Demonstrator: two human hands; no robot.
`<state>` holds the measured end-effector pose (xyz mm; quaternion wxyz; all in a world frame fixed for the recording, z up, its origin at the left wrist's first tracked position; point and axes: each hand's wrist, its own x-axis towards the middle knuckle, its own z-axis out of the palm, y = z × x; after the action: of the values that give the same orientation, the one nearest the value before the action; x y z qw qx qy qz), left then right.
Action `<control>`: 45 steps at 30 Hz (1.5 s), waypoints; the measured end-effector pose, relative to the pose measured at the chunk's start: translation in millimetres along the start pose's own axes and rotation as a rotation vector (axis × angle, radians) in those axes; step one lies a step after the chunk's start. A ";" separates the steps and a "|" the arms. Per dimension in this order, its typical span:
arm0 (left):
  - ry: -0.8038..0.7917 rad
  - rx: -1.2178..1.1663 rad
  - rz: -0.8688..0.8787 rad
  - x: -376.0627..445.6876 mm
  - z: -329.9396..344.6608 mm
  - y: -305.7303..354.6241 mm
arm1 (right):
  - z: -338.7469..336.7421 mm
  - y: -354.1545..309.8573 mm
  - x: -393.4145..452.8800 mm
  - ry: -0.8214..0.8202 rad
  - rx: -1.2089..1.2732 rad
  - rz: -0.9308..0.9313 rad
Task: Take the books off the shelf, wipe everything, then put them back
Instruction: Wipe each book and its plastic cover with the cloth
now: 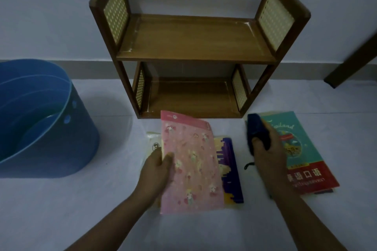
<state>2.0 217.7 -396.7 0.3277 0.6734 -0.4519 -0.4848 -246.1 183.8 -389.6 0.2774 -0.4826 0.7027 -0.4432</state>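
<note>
A small wooden two-tier shelf (195,40) stands against the wall with both boards bare. In front of it my left hand (158,169) grips the left edge of a pink patterned book (193,165), tilted above a stack that includes a purple and yellow book (232,171) and a pale book (153,142). My right hand (269,149) is closed on a dark blue cloth (256,130), held just left of a teal and red book (302,153) that lies on top of another stack on the floor.
A large blue tub (40,120) sits on the floor at the left. A dark wooden furniture leg (353,59) slants in at the right. The floor is pale and smooth, with a grey skirting along the wall.
</note>
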 end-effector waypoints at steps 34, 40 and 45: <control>-0.414 1.083 0.408 41.2 -49.2 -92.0 | 132.9 16.8 -64.2 -0.369 -0.628 -0.325; -0.412 1.153 0.479 43.2 -53.8 -97.0 | 117.0 32.1 -137.2 -0.625 -0.583 -0.742; -0.438 1.113 0.398 40.7 -49.8 -91.9 | 79.6 53.5 -78.7 -0.446 -0.658 -0.412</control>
<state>80.9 214.8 -476.4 -0.0879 0.5312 -0.8097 -0.2332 -174.2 235.8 -476.3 0.1596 -0.7589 0.6184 -0.1272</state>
